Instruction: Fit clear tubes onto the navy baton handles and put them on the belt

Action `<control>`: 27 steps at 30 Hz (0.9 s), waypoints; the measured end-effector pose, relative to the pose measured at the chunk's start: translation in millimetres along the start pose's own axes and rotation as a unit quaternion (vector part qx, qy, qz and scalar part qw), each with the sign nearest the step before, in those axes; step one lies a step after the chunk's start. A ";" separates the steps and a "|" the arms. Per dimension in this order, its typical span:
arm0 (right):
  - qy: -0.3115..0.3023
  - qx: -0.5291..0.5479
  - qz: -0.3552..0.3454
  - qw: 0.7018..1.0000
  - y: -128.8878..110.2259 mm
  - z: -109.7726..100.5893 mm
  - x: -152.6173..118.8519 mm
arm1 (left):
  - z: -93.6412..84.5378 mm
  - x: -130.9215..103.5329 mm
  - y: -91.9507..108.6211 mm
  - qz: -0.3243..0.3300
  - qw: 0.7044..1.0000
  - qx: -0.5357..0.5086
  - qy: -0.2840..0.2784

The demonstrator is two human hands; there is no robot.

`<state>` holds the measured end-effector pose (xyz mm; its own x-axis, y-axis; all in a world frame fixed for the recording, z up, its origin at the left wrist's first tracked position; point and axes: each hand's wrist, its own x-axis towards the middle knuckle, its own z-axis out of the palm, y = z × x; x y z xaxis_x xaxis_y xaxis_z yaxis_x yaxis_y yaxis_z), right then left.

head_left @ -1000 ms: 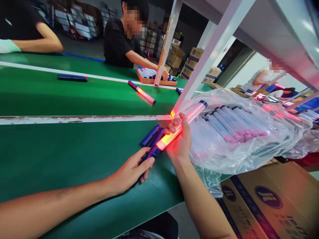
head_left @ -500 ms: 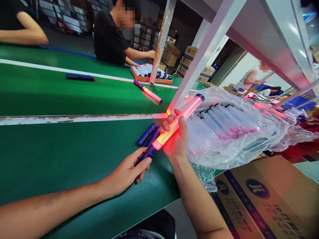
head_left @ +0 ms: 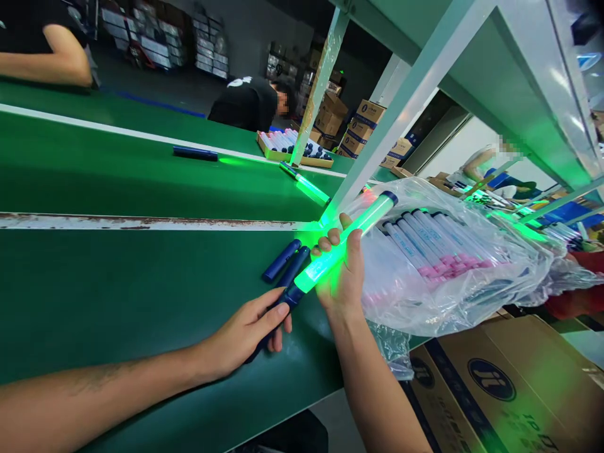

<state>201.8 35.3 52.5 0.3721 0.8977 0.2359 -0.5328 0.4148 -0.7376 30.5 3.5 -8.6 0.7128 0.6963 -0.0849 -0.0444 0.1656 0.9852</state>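
Note:
A light stick [head_left: 325, 264] with a clear tube glows bright green between my two hands, slanting up to the right. My left hand [head_left: 257, 324] is closed around its dark blue handle. Higher up, the fingers of my right hand [head_left: 344, 264] wrap the glowing tube below its dark end cap. Just beyond my left hand, two dark blue handles [head_left: 282, 260] lie side by side on the green table [head_left: 117, 283]. Right of my right hand, an open clear plastic bag [head_left: 472, 302] holds several unlit tubes [head_left: 429, 239] with pink ends.
Farther back lie another green-lit stick [head_left: 306, 185] and a dark handle [head_left: 195, 153]. A tray of tubes [head_left: 287, 146] sits near a bent-over co-worker [head_left: 245, 104]. A slanted shelf post [head_left: 406, 107] rises close ahead. A cardboard carton [head_left: 514, 377] stands at lower right.
The stick's glow has turned from red to green, as has the stick farther back. My grip is the same. The co-worker opposite has bent down, and the view has shifted slightly.

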 end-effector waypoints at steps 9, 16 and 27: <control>-0.029 0.010 -0.011 0.999 -7.4 4.5 -6.1 | 0.2 1.8 -3.7 -0.040 0.998 -0.032 -0.027; -0.053 0.035 -0.031 0.998 -5.4 7.7 -10.1 | 1.4 1.1 -2.4 -0.034 0.999 -0.018 -0.024; -0.075 0.008 0.014 0.997 0.8 23.5 -20.1 | 5.0 -8.3 -0.1 0.020 0.998 0.066 -0.003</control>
<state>176.0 21.1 62.0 0.2395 0.9208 0.3079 -0.5540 0.3901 -0.7355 28.1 -5.8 -7.3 0.7171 0.6956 -0.0438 0.0194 0.0428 0.9989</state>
